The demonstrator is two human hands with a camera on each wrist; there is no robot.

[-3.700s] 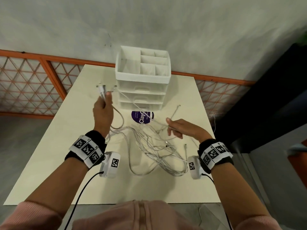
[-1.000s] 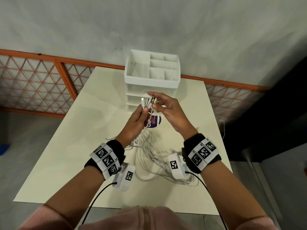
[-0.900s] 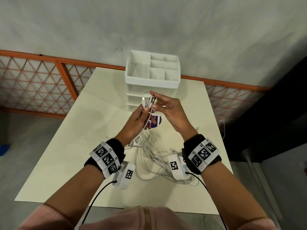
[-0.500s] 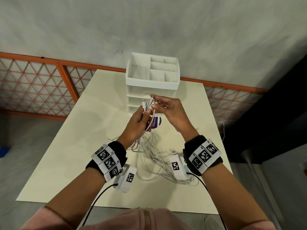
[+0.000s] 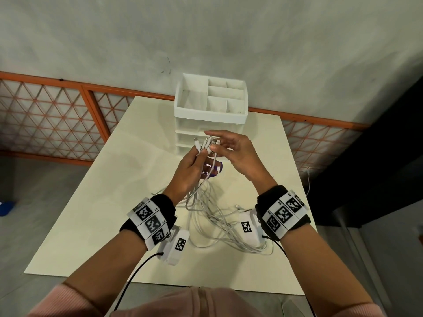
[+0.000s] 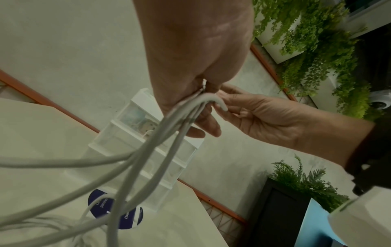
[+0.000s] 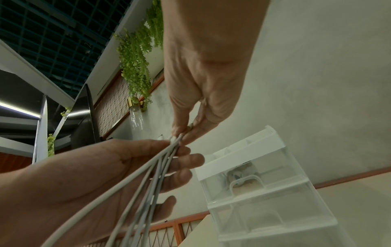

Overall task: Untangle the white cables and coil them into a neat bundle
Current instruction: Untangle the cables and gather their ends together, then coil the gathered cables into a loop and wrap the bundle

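Several white cables (image 5: pixel 207 146) have their connector ends gathered together above the table. My left hand (image 5: pixel 200 154) grips the bunch just below the plugs. My right hand (image 5: pixel 217 143) pinches the plug tips between thumb and fingers. The rest of the cables hang down and lie in a loose tangle (image 5: pixel 217 221) on the table between my wrists. In the left wrist view the cables (image 6: pixel 169 133) run out of my left hand (image 6: pixel 196 75). In the right wrist view my right hand's fingers (image 7: pixel 186 127) meet the cable ends (image 7: pixel 177 142) above my left hand (image 7: pixel 95 175).
A white drawer organiser (image 5: pixel 210 115) with open top compartments stands at the back of the cream table (image 5: pixel 103 213), just behind my hands. A round purple sticker (image 5: pixel 215 172) lies in front of it. An orange lattice railing (image 5: pixel 57 122) and a dark cabinet (image 5: pixel 377 168) flank the table.
Earlier my hands were apart, the left holding ends up and the right pulling a strand. They have come together at the gathered plug ends; over the last second they barely moved.
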